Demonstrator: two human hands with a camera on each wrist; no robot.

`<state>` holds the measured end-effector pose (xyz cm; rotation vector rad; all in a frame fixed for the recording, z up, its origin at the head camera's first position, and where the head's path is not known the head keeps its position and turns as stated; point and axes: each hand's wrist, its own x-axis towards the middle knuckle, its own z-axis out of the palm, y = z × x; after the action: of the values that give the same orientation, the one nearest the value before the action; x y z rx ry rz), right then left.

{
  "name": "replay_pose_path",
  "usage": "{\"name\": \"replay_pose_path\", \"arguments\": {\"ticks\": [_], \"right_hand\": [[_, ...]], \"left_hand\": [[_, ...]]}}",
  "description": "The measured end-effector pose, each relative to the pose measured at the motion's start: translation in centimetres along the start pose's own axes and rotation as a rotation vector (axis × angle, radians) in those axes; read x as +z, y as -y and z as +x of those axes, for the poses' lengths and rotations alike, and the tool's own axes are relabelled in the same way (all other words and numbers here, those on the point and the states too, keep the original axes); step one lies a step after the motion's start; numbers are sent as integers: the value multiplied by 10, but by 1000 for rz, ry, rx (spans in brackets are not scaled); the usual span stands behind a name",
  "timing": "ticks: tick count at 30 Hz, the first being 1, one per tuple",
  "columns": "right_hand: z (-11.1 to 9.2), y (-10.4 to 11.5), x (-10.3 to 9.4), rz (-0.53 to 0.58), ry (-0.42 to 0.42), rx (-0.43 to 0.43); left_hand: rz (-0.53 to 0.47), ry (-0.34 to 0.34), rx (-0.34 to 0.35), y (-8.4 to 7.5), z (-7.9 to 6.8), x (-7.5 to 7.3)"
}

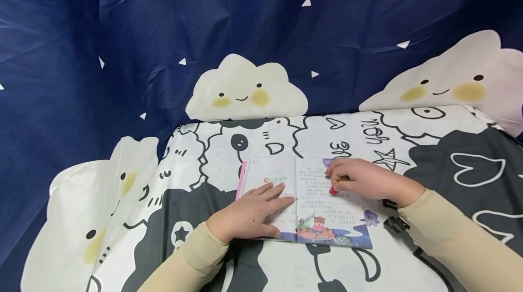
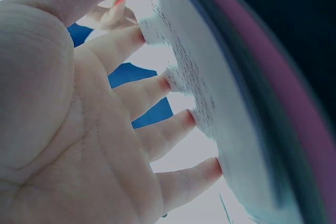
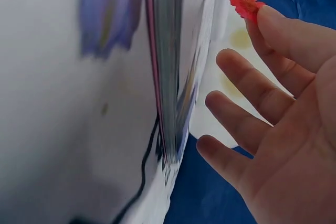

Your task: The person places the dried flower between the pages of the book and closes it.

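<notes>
An open book point(image 1: 286, 233) with printed text and a coloured picture lies on the patterned cloth. My left hand point(image 1: 253, 210) rests on its left page with the fingers spread; in the left wrist view the fingertips point(image 2: 181, 121) press against the paper. Over the right page, my right hand point(image 1: 363, 178) pinches a small red flower point(image 3: 245, 3) between thumb and forefinger. Its other fingers are spread apart, seen in the right wrist view. Beside the book's lower right edge lies a purple flower point(image 1: 371, 218).
A white and dark grey cloth point(image 1: 286, 264) with cartoon drawings covers the surface under the book. A small black object point(image 1: 396, 225) sits by the right sleeve. Behind hangs a dark blue curtain point(image 1: 139, 24), with white cloud shapes point(image 1: 245, 78) along its foot.
</notes>
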<state>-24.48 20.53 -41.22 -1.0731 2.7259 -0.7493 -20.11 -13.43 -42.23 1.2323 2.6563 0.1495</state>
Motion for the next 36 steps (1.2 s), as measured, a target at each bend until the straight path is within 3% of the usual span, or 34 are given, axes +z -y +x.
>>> {"name": "replay_pose_path", "arguments": {"ticks": [11, 36], "right_hand": [[22, 2, 13, 30, 88, 8], [24, -2, 9, -35, 74, 45]], "left_hand": [[-6, 3, 2, 1, 1, 2], [-7, 7, 7, 2, 1, 0]]}}
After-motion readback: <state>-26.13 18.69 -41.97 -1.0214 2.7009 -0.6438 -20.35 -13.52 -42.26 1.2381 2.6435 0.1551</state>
